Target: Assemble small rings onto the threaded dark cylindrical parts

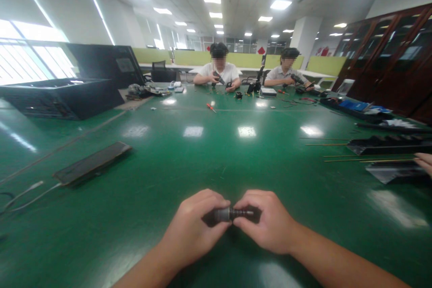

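Observation:
Close to the near edge of the green table, my two hands face each other around a small cylindrical metal part with a thin shaft (pixel 223 214). My left hand (pixel 199 220) is closed on its thicker grey body, the thumb below and the fingers above. The thumb and fingers of my right hand (pixel 270 222) pinch around the collar where the dark, ringed shaft starts. The shaft's pale tip points right, into the hollow of that hand. Fingers cover the part's left end.
A dark flat slab (pixel 92 163) with a white cable lies left. Beyond it stands an open black case (pixel 67 99). Thin rods (pixel 371 159) and black channels (pixel 388 145) lie right, near another person's hand (pixel 425 162). An orange screwdriver (pixel 211 108) lies ahead; two people sit opposite.

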`<state>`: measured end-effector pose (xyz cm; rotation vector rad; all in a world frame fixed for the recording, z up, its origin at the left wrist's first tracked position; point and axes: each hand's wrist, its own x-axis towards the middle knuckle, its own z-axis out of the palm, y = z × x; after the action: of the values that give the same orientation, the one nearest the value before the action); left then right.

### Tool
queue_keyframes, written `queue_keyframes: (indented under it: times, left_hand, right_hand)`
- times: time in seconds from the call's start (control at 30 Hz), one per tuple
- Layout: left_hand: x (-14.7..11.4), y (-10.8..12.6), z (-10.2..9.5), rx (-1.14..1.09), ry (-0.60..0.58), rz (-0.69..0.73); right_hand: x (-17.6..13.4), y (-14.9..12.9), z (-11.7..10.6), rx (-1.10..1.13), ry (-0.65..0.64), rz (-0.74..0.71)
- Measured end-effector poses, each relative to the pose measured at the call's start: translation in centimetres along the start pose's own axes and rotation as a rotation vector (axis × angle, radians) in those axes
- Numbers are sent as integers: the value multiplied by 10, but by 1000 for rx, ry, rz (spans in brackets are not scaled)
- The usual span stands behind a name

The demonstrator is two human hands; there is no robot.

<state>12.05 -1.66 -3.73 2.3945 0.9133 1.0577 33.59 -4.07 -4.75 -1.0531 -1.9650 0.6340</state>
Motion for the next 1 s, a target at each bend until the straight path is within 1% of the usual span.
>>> queue_keyframes:
  times: [0.27,1.0]
  left_hand:
    - [0,3,-2,3,-10,-4]
    - [0,1,-2,33,4,38]
  right_hand:
    - [0,1,1,6,5,17]
    - [0,1,0,-14,28,-19]
